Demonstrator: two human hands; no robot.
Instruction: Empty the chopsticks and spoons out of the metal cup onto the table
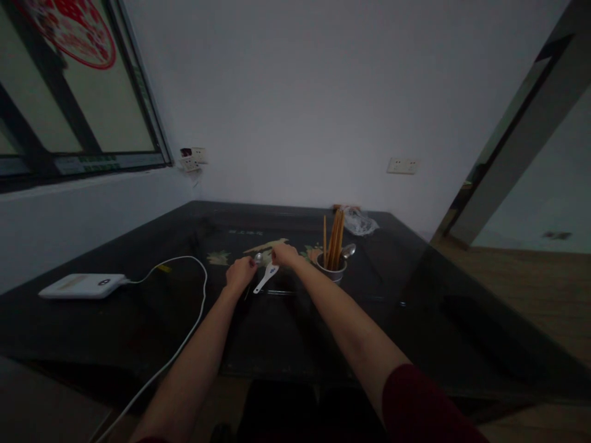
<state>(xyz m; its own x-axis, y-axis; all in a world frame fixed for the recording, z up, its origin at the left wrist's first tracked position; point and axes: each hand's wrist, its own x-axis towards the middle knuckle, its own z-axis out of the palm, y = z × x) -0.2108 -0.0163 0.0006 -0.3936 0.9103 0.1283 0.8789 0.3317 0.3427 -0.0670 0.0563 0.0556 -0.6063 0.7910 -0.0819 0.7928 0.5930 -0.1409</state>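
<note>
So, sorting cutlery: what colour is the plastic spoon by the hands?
The spoon is white with a small blue mark; head view.

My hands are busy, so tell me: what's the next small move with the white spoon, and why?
Probably carry the white spoon, which the right hand seems to pinch, rightwards to the cup: it stands beside that hand and already holds chopsticks and a metal spoon.

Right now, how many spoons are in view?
3: one metal spoon in the cup with the chopsticks, a second metal spoon between the left hand and right hand, a white spoon on the table near them. Others may be hidden.
</note>
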